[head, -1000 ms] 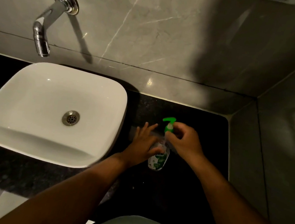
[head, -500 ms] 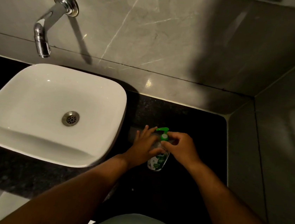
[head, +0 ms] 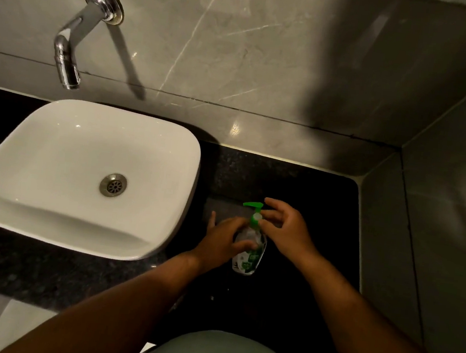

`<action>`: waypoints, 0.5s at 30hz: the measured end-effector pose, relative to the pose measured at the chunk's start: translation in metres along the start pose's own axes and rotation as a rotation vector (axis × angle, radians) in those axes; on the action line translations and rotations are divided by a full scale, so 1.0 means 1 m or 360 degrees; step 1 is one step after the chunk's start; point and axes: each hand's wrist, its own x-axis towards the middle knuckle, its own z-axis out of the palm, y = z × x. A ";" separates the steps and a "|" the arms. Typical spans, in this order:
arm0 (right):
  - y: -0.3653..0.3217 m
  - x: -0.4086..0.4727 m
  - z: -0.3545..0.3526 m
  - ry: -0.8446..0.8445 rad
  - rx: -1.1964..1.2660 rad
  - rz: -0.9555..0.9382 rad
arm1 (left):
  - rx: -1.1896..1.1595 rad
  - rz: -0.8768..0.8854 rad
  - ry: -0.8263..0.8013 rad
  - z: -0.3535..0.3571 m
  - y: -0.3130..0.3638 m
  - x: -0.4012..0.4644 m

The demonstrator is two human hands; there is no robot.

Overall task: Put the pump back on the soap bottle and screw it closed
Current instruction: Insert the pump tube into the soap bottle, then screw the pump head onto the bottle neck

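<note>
A clear soap bottle with a green and white label stands upright on the black counter, right of the basin. Its green pump sits in the bottle's neck, spout pointing left. My left hand wraps around the bottle's body from the left. My right hand holds the pump's collar from the right with thumb and fingertips, the other fingers spread.
A white basin with a metal drain sits on the counter to the left. A chrome tap juts from the grey marble wall above it. A side wall closes the counter on the right.
The pump came down from above the bottle into its neck. My left hand closed around the bottle. My right hand shifted its grip on the collar, fingers now spread.
</note>
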 end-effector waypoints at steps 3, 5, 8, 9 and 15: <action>-0.001 -0.001 0.002 0.0013 0.0001 0.0001 | -0.0005 0.0044 0.0021 -0.002 0.004 -0.004; -0.001 -0.002 0.006 0.0044 -0.0047 -0.0004 | -0.0003 0.0080 0.0002 -0.002 0.005 -0.004; 0.002 -0.004 0.009 0.0051 -0.0020 -0.0011 | -0.0013 0.0071 0.0005 -0.001 0.004 -0.004; 0.003 -0.005 0.008 0.0039 0.0018 -0.0007 | -0.0010 0.0059 0.0011 -0.001 0.003 -0.004; 0.002 -0.001 0.005 0.0047 0.0047 0.0059 | 0.0113 0.0060 0.0026 0.002 -0.001 -0.002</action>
